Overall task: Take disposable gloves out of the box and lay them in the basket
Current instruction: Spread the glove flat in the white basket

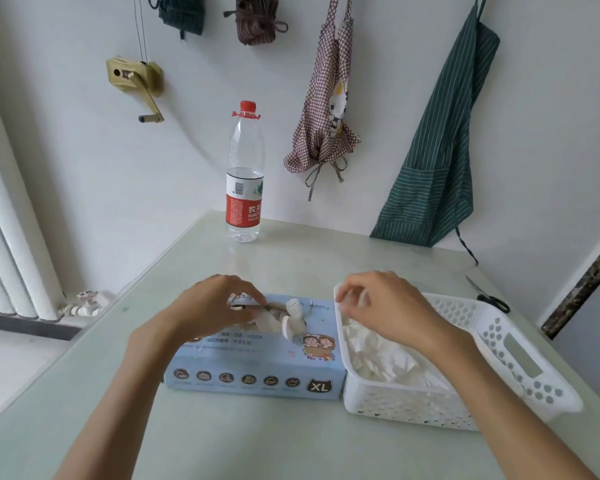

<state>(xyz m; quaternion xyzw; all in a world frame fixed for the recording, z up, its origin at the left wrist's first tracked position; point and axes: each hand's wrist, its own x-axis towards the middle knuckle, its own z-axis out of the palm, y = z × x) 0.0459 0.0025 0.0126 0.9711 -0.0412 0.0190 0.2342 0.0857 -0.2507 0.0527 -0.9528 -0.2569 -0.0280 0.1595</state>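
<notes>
A light blue glove box point(257, 362) marked XL lies on the table in front of me. A white glove point(293, 322) sticks up out of its top slot. My left hand point(212, 306) rests over the top of the box, fingers curled at the slot beside that glove. To the right stands a white perforated basket point(499, 344) holding a pile of white gloves point(378, 355). My right hand point(378, 306) hovers over the basket's far left corner, fingers loosely bent above the pile; whether it pinches a glove is unclear.
A water bottle point(245, 174) with a red cap stands at the back of the pale green table point(257, 438). Black scissors point(492, 299) lie by the right edge. Aprons point(433, 161) hang on the wall behind. A radiator point(11, 244) is at left.
</notes>
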